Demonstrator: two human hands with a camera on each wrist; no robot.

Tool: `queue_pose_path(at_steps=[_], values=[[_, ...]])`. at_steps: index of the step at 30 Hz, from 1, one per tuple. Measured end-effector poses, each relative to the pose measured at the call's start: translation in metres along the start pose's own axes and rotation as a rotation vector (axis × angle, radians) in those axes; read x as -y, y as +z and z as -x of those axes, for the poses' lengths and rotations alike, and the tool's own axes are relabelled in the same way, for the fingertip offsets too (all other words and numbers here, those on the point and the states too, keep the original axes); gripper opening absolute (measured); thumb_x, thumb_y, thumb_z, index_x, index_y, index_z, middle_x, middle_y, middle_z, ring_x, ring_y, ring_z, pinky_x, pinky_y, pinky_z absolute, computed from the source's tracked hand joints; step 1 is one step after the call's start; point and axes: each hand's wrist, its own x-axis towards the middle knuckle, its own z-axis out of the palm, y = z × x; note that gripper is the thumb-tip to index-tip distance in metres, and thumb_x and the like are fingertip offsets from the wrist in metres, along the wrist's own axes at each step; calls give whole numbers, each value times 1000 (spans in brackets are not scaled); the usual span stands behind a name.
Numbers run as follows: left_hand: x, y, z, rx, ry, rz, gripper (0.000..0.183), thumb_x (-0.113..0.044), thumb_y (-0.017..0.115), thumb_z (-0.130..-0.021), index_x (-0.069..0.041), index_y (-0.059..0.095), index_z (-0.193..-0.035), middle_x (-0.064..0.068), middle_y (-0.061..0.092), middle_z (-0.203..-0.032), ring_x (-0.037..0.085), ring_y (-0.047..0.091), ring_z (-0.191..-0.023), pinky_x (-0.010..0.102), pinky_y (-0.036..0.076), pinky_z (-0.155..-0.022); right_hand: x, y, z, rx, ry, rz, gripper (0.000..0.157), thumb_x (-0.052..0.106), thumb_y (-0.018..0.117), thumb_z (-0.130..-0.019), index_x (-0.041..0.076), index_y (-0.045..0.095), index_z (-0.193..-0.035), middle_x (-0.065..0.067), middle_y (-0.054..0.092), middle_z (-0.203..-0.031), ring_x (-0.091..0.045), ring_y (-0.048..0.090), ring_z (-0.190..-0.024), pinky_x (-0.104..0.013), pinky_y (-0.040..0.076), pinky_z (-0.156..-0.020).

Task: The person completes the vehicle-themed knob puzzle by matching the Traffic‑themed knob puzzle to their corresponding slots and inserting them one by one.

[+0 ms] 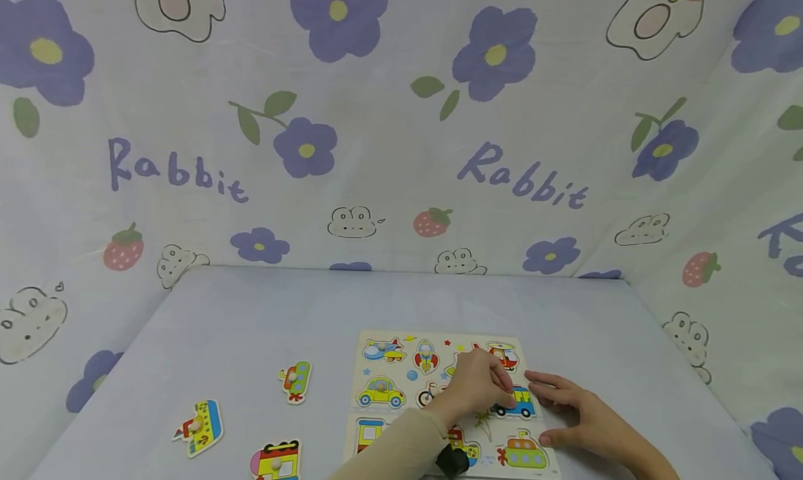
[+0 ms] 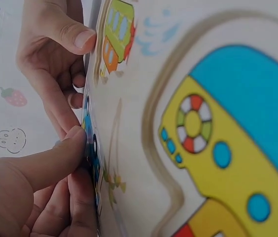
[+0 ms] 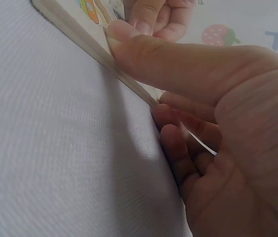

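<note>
Pale cloth [image 1: 401, 299] stretches behind a cream rectangular board [image 1: 396, 370]. Your left hand [image 1: 472, 386] pinches a blue bus piece [image 1: 523, 405]; your right hand [image 1: 574, 414] spreads along the right edge.

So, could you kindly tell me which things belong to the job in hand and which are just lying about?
Job: blue bus piece (left hand); puzzle board (right hand).
Lying about, though probably for this board too: submarine piece; ship piece; train piece.

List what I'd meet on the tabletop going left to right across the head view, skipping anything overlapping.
Loose boat piece, loose submarine piece, puzzle board, right hand.
</note>
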Motion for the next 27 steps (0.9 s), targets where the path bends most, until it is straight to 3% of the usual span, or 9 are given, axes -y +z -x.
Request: queue_pose_path(at_steps=[16, 27], values=[[-2, -2, -1, 9, -41, 32, 23, -4, 90, -68, -13, 69, -69, -11, 61, -56, 1, 59, -58, 18, 47, -69, 1, 0, 0, -7, -13, 42, 71, 41, 82, -77, 14, 59, -138, -1, 44, -148, -11, 49, -125, -19, 37, -97], [-2, -2, -2, 2, -20, 27, 23, -3, 91, -66, -11, 69, -70, -10, 62, -56, 1, 59, -57, 18, 47, -69, -4, 1, -2, -2, -63, 34, 71, 38, 82, -78, 7, 57, -138, -9, 43, -148, -8, 51, -121, -18, 40, -95]])
